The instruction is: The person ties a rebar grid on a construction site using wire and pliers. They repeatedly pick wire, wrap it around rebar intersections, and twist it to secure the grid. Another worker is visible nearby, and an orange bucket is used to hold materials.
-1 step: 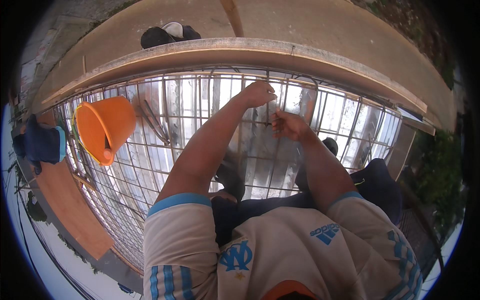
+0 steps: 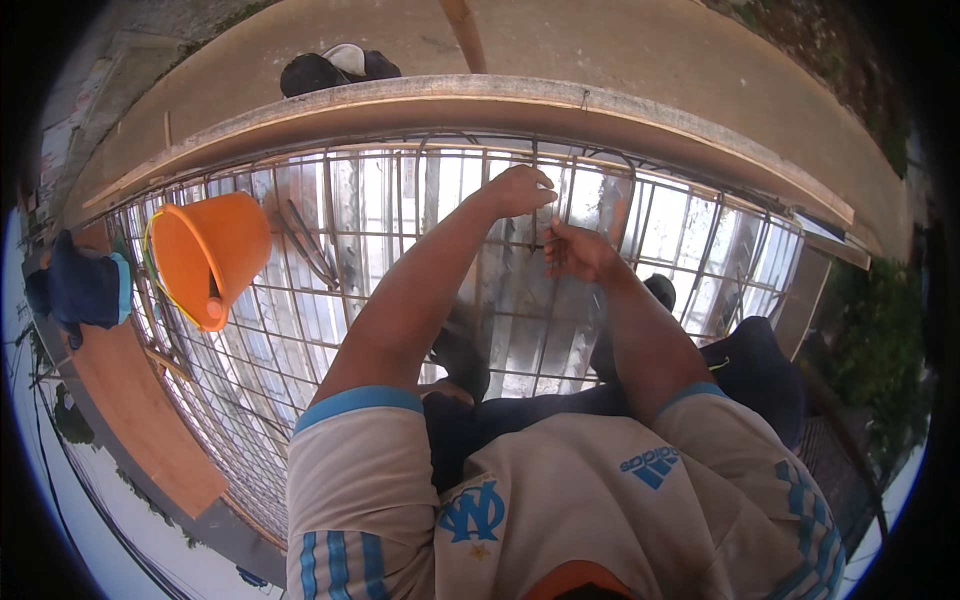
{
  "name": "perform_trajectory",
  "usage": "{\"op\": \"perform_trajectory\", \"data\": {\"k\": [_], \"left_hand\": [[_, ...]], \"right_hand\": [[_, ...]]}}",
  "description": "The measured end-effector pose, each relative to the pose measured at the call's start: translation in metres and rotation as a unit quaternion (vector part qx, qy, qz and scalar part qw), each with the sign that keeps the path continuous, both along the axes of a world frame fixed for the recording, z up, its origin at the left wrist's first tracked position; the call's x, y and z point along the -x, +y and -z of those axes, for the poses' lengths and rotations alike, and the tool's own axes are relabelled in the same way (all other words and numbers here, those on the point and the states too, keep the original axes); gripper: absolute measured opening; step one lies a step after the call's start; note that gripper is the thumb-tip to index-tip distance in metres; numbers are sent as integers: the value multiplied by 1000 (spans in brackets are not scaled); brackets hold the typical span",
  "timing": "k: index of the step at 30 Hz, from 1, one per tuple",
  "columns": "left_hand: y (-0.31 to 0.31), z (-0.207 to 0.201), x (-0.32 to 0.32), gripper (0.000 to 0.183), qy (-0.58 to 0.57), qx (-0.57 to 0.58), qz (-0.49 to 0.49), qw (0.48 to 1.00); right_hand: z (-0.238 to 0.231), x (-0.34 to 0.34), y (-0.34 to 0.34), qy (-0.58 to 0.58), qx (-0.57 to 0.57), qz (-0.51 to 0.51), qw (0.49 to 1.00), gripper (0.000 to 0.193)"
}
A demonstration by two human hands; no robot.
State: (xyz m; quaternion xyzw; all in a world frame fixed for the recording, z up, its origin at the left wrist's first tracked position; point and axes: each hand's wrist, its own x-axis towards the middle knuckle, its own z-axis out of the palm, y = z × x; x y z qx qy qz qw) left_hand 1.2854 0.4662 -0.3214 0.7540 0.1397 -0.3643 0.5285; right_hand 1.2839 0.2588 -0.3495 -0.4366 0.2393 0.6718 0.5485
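Note:
Over a grid of thin steel reinforcing bars [image 2: 505, 317], both of my arms reach toward the far edge. My left hand [image 2: 520, 190] is closed just above the bars, thumb and fingers curled together. Slightly nearer and to its right, my right hand [image 2: 578, 252] is closed too, its fingertips pinched near a crossing bar. Anything between the fingers of either hand is too small to make out; possibly something thin runs between them. Shiny ribbed metal sheeting [image 2: 520, 345] lies under the grid.
An orange bucket [image 2: 240, 240] lies tipped at the left, beside a long dark tool [image 2: 312, 248] on the bars. Wooden boarding [image 2: 520, 88] edges the far side. Beyond it are a dark bundle [image 2: 340, 72] and a wooden post [image 2: 462, 35]. A person [image 2: 85, 285] is at far left.
The fingers of my left hand have shifted very slightly to the right. Nothing else has visibly moved.

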Motion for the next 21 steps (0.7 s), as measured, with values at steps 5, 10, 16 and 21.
{"op": "perform_trajectory", "data": {"k": [5,10,16,21], "left_hand": [[-26,12,11,25,-33,47,-85,995],[-40,31,14,22,-104,-60,-24,992],[-57,39,13,18,-88,-81,-42,992],[-63,49,15,18,-129,-73,-35,988]], "right_hand": [[5,10,-15,32,-21,-18,999,36],[7,27,-32,30,-14,-38,999,32],[7,52,-52,-18,100,-65,993,33],[8,61,-61,-98,140,-102,980,35]]}}
